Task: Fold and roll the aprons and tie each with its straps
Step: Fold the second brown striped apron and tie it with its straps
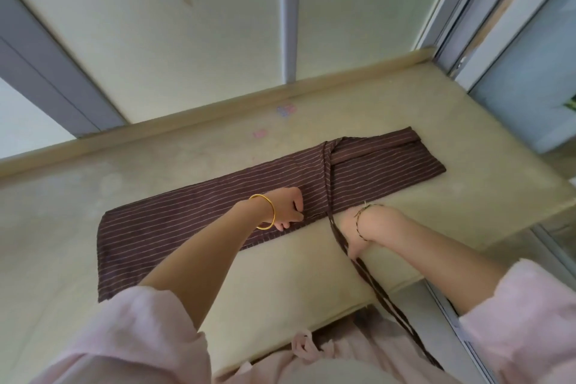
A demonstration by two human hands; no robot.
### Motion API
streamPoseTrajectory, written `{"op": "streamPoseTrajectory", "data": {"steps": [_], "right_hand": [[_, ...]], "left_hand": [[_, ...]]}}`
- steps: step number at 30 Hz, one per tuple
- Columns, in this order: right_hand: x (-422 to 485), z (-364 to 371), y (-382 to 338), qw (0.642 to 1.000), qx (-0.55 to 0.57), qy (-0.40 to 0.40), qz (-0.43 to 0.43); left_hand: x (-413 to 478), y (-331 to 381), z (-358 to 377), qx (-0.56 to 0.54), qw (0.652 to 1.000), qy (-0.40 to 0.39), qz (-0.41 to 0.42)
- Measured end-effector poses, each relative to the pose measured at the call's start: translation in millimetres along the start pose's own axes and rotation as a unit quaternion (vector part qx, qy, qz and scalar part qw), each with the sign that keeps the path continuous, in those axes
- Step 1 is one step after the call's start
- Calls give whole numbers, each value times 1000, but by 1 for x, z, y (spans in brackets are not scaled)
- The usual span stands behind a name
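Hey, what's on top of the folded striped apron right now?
Its straps cross the apron, and the left hand grips its near edge. The layers folded underneath are hidden.

Both your forearms reach forward, bare. Your left hand (285,207): knuckles up, fingers curled, pinching the near edge of the apron (187,218). Your right hand (366,226): just right of it, wrist bent, fingers pointing down and back toward you, closed round the straps (369,280). Your hands are near each other, not touching.
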State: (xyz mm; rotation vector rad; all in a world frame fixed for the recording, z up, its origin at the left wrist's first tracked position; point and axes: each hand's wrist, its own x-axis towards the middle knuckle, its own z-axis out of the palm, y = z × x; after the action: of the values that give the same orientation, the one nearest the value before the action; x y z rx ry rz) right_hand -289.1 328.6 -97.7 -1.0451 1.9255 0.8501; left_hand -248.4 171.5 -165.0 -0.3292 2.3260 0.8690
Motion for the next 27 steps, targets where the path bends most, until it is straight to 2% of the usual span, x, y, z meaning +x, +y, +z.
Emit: {"op": "streamPoseTrajectory", "data": {"steps": [2,4,6,8,10,12,15,18,23,25,27], "right_hand": [[11,-10,-3,995,33,91,23],[26,-18,-10,984,73,153,51],[38,-25,-22,967,118,221,44],[46,-31,-38,945,156,287,17],[55,-37,-56,931,182,317,-12],[62,-38,-67,934,203,294,-19],[74,-34,-78,948,191,255,-9],[79,-37,-77,958,167,234,-1],[74,-50,-69,968,192,161,-22],[71,-53,-68,968,204,146,-28],[69,-55,-66,966,213,145,-34]], "left_hand": [[-8,-4,3,-97,995,-33,-6],[-17,-13,0,-218,975,-17,-35],[-27,-32,-7,-269,955,96,-87],[-38,-63,-14,-216,926,265,-158],[-60,-101,-15,-145,880,374,-252],[-84,-133,-10,-106,843,401,-343],[-117,-170,1,-88,783,399,-469],[-134,-186,7,-101,744,396,-528],[-137,-192,3,-215,722,403,-519],[-139,-192,-1,-310,690,424,-497],[-142,-189,-10,-444,644,424,-456]]}}
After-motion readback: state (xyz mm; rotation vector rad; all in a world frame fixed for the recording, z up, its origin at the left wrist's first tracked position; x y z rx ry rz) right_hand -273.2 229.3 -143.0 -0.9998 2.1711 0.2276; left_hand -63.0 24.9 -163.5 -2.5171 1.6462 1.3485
